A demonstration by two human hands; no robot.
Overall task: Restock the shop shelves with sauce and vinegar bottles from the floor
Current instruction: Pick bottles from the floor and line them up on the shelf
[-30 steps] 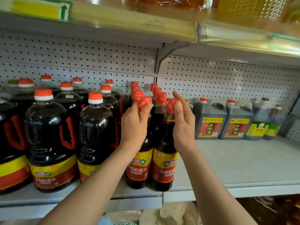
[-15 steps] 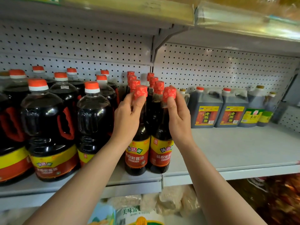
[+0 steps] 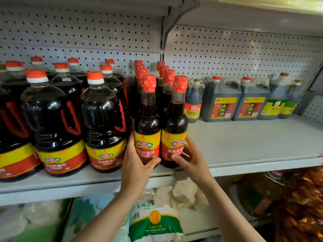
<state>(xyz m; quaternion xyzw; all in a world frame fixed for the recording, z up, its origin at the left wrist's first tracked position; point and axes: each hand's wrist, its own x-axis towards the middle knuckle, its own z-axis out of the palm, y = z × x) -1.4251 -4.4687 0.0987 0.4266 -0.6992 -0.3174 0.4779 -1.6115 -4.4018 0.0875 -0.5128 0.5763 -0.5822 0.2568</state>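
Two slim dark sauce bottles with red caps and yellow-red labels stand upright at the front of the grey shelf (image 3: 244, 145). My left hand (image 3: 138, 165) grips the base of the left front bottle (image 3: 147, 123), thumb across its label. My right hand (image 3: 190, 158) grips the base of the right front bottle (image 3: 176, 123), fingers curled round its label. Behind them stand two rows of the same slim bottles (image 3: 162, 74).
Several large dark sauce jugs (image 3: 103, 119) with red handles crowd the shelf to the left. Square vinegar jugs (image 3: 221, 100) and smaller bottles line the back right, with bare shelf in front. Bags of goods (image 3: 155, 220) lie on the lower shelf.
Both hands have slid down from the bottle necks near the caps to the labelled bases. The camera has dipped lower, showing more of the shelf below.
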